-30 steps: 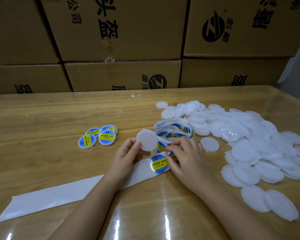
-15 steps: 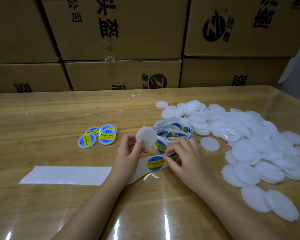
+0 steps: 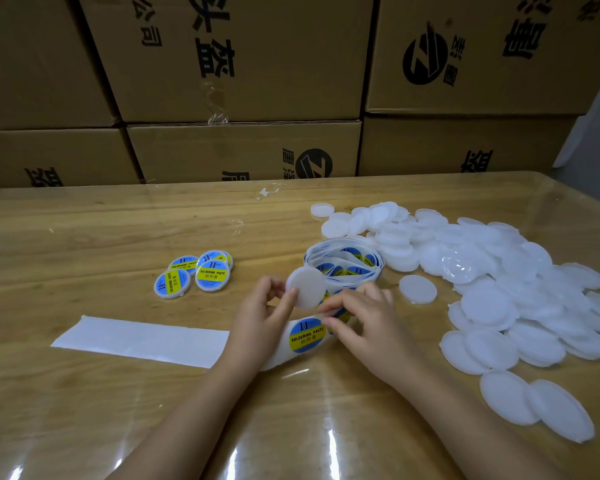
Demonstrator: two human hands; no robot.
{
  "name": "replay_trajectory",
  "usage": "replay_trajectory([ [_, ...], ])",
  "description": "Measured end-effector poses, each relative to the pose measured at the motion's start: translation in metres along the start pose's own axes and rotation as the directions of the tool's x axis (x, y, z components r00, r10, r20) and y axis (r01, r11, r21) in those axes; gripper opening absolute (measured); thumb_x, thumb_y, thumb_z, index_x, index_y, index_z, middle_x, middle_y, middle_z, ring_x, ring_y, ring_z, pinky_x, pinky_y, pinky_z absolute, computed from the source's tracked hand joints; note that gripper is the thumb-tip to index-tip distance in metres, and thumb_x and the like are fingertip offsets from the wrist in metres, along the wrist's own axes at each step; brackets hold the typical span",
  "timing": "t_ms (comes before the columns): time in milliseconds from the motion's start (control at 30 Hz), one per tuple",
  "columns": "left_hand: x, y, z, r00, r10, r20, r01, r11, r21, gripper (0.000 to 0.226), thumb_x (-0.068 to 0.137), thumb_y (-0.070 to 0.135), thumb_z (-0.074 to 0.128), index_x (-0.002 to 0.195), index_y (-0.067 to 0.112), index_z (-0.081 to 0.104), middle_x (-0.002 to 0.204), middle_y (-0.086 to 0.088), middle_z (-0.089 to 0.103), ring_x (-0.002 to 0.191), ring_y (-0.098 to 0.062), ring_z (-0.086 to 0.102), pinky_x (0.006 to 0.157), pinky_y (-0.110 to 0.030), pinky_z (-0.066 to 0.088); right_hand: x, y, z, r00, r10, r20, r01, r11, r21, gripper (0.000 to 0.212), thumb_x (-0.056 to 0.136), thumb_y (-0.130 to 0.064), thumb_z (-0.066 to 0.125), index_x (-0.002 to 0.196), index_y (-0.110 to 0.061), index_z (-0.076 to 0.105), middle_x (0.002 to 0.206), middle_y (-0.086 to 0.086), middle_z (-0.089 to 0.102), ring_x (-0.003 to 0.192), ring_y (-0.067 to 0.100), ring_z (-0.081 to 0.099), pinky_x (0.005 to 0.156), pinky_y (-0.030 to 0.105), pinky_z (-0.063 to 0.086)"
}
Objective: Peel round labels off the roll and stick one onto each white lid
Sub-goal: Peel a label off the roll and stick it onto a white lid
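Closest to me, the right hand (image 3: pixel 364 323) pinches the edge of a blue-and-yellow round label (image 3: pixel 307 334) on the backing strip (image 3: pixel 139 339). The left hand (image 3: pixel 260 317) grips a bare white lid (image 3: pixel 305 287) just above it. Beyond, on the worktop (image 3: pixel 84 237), lie the label roll (image 3: pixel 343 263), a few labelled lids (image 3: pixel 194 273) and a heap of plain lids (image 3: pixel 499 289), then stacked cardboard boxes (image 3: pixel 243 57).

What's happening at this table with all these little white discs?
A person is labelling lids by hand. The left hand holds one bare white round plastic lid, while the right hand pinches the edge of a blue-and-yellow round label on its white backing strip. That label is not yet on the lid. A few labelled lids lie to the left; a pile of bare lids waits on the right.
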State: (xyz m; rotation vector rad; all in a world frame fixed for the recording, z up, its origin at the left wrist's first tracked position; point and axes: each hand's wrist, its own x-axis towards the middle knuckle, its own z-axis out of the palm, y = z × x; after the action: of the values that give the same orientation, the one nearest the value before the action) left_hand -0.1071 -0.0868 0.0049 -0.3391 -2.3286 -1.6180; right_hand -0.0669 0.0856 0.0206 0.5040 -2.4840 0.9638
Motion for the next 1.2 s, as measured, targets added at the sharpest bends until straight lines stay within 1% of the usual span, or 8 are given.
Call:
replay_trajectory([
  [133, -0.001, -0.001, 0.002, 0.997, -0.052, 0.056, 0.057, 0.995, -0.088, 0.011, 0.09, 0.013, 0.06, 0.084, 0.022, 0.058, 0.083, 0.005, 0.063, 0.076, 0.008, 0.056, 0.064, -0.01, 0.042, 0.0, -0.001, 0.003, 0.995, -0.088, 0.036, 0.091, 0.992, -0.091, 0.01, 0.084, -0.026, 0.068, 0.093, -0.024, 0.07, 0.086, -0.019, 0.065, 0.085, 0.011, 0.045, 0.079, 0.024, 0.023],
  [300, -0.004, -0.003, 0.002, 0.99, -0.071, 0.123, 0.083, 0.991, -0.101, 0.009, 0.091, 0.014, 0.059, 0.085, 0.021, 0.059, 0.082, 0.004, 0.066, 0.074, 0.006, 0.059, 0.065, -0.012, 0.044, -0.002, -0.005, 0.008, 0.992, -0.123, 0.026, 0.125, 0.987, -0.096, 0.008, 0.081, -0.028, 0.065, 0.085, -0.023, 0.069, 0.083, -0.018, 0.066, 0.079, 0.008, 0.04, 0.075, 0.022, 0.022],
  [467, -0.007, -0.005, 0.003, 0.973, -0.051, 0.227, 0.068, 0.995, -0.069, 0.012, 0.091, 0.015, 0.059, 0.085, 0.025, 0.058, 0.072, 0.014, 0.06, 0.054, 0.001, 0.052, 0.058, -0.012, 0.042, -0.004, -0.004, 0.01, 0.99, -0.142, 0.021, 0.143, 0.987, -0.067, 0.007, 0.082, -0.026, 0.067, 0.082, -0.02, 0.07, 0.082, -0.017, 0.066, 0.077, 0.016, 0.047, 0.079, 0.021, 0.024],
  [633, -0.007, -0.006, 0.002, 0.968, -0.041, 0.249, 0.046, 0.999, -0.011, 0.014, 0.091, 0.018, 0.06, 0.086, 0.03, 0.058, 0.076, 0.012, 0.06, 0.056, -0.007, 0.051, 0.062, -0.021, 0.044, -0.005, -0.004, 0.012, 0.99, -0.142, -0.014, 0.143, 0.99, 0.011, 0.006, 0.081, -0.024, 0.067, 0.08, -0.019, 0.07, 0.082, -0.019, 0.066, 0.078, 0.011, 0.042, 0.081, 0.027, 0.03],
  [800, -0.006, -0.005, 0.003, 0.965, -0.027, 0.262, 0.004, 0.996, 0.09, 0.012, 0.091, 0.018, 0.06, 0.085, 0.027, 0.056, 0.079, 0.007, 0.06, 0.07, -0.024, 0.06, 0.071, -0.04, 0.051, -0.005, -0.002, 0.013, 0.99, -0.144, -0.002, 0.144, 0.988, 0.052, 0.002, 0.08, -0.019, 0.07, 0.08, -0.017, 0.07, 0.082, -0.019, 0.065, 0.078, 0.008, 0.039, 0.078, 0.035, 0.038],
  [933, -0.006, -0.006, 0.001, 0.957, -0.006, 0.288, -0.025, 0.995, 0.101, 0.019, 0.089, 0.016, 0.061, 0.083, 0.033, 0.054, 0.079, 0.01, 0.06, 0.074, -0.016, 0.06, 0.072, -0.039, 0.051, -0.004, -0.002, 0.013, 0.979, -0.205, 0.008, 0.205, 0.979, 0.002, 0.014, 0.081, -0.017, 0.069, 0.093, -0.024, 0.071, 0.088, -0.024, 0.061, 0.078, 0.01, 0.042, 0.078, 0.031, 0.035],
  [1033, -0.006, -0.007, 0.001, 0.954, -0.006, 0.3, -0.032, 0.992, 0.123, 0.022, 0.088, 0.013, 0.059, 0.083, 0.034, 0.053, 0.079, 0.013, 0.06, 0.073, -0.015, 0.06, 0.072, -0.04, 0.051, -0.004, -0.003, 0.013, 0.957, -0.286, 0.044, 0.288, 0.955, -0.069, 0.021, 0.085, -0.017, 0.065, 0.101, -0.03, 0.07, 0.099, -0.018, 0.065, 0.083, 0.013, 0.048, 0.079, 0.031, 0.035],
  [1200, -0.007, -0.007, 0.004, 0.963, -0.004, 0.268, -0.04, 0.987, 0.158, 0.016, 0.09, 0.022, 0.059, 0.083, 0.035, 0.052, 0.079, 0.013, 0.06, 0.063, -0.019, 0.059, 0.069, -0.041, 0.05, -0.004, -0.004, 0.012, 0.948, -0.317, 0.028, 0.318, 0.947, -0.032, 0.007, 0.086, -0.023, 0.066, 0.089, -0.026, 0.071, 0.094, -0.013, 0.064, 0.088, 0.007, 0.051, 0.077, 0.03, 0.037],
])
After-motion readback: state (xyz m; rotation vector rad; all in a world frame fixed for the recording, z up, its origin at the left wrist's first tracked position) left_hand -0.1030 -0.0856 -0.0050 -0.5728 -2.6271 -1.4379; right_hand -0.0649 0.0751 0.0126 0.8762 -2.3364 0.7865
